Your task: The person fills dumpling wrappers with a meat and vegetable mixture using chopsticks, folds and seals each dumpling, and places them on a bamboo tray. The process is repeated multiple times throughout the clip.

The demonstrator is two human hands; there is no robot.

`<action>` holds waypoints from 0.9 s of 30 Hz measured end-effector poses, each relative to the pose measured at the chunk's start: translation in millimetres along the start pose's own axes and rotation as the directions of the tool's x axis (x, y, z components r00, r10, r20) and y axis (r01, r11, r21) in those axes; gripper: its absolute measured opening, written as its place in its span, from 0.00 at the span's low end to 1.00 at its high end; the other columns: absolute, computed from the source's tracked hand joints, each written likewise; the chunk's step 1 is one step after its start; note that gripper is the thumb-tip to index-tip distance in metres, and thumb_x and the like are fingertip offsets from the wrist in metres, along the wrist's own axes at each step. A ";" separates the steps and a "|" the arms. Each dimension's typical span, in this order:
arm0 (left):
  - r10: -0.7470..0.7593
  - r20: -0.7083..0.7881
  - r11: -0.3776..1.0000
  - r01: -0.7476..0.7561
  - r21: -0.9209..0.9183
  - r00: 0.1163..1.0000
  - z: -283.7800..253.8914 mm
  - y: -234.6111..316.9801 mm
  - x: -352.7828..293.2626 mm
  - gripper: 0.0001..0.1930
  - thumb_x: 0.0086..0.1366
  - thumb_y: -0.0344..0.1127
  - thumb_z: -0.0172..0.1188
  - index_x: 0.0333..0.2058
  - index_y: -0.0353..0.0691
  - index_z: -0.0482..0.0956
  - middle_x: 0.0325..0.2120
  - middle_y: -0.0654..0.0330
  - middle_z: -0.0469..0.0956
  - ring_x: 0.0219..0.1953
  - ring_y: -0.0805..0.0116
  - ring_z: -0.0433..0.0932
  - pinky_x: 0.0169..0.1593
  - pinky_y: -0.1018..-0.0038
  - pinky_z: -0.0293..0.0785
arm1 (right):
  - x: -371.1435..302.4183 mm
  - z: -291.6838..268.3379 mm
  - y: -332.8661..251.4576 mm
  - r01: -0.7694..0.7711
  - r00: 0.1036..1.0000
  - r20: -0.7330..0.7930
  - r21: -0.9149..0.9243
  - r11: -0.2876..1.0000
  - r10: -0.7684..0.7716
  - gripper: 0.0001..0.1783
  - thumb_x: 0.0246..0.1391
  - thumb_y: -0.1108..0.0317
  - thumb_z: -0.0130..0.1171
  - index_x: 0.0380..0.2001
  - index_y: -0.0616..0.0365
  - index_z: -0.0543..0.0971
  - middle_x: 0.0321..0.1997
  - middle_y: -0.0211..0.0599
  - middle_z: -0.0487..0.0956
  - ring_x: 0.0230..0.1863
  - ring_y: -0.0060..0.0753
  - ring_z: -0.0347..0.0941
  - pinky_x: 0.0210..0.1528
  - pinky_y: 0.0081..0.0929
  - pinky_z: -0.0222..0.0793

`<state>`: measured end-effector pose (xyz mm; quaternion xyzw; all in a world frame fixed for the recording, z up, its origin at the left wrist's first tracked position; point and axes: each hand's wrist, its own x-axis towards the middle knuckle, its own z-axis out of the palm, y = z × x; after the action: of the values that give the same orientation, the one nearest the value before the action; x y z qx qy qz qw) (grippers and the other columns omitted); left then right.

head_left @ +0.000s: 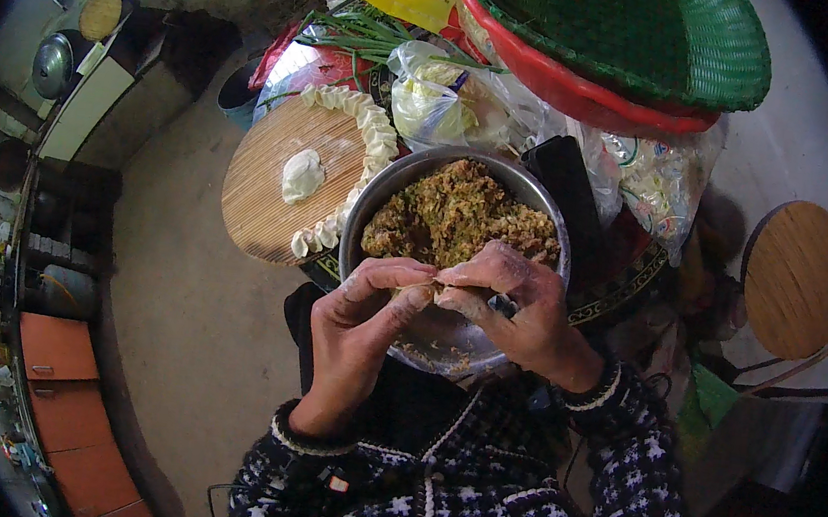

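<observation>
My left hand [356,318] and my right hand [524,309] meet fingertip to fingertip above the near part of a metal bowl [451,340]. Thumbs and forefingers of both pinch a small dumpling [435,282], mostly hidden by the fingers. White flour dusts the skin, and a dark ring-like item sits on a right finger. Brown-green minced filling [459,208] is heaped in the bowl's far part. Left of it, a round wooden board [256,189] carries a curved row of finished dumplings [378,135] along its right edge and pale flat dough wrappers [303,176] in the middle.
Behind the bowl are a bagged cabbage [434,101], green onions [355,39] and a black phone-like slab [566,178]. Green [723,49] and red [570,84] baskets are stacked at the far right. A wooden stool [793,280] stands right; orange cabinets [71,405] line the left.
</observation>
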<state>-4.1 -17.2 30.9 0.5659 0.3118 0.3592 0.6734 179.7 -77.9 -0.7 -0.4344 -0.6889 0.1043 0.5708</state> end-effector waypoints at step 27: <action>-0.024 -0.038 0.991 0.019 -0.129 0.999 -9.7 -3.2 -4.3 0.09 0.63 0.23 0.62 0.42 0.31 0.80 0.41 0.58 0.80 0.39 0.73 0.78 0.48 0.76 0.73 | -8.2 -2.5 -3.9 -0.220 0.972 -0.043 0.164 0.962 0.230 0.08 0.56 0.74 0.63 0.39 0.60 0.79 0.38 0.38 0.81 0.39 0.38 0.80 0.41 0.30 0.76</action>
<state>-14.1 -15.9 26.2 0.5106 0.3075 0.3824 0.7060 179.7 -87.0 -3.1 -0.4663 -0.6066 0.2094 0.6089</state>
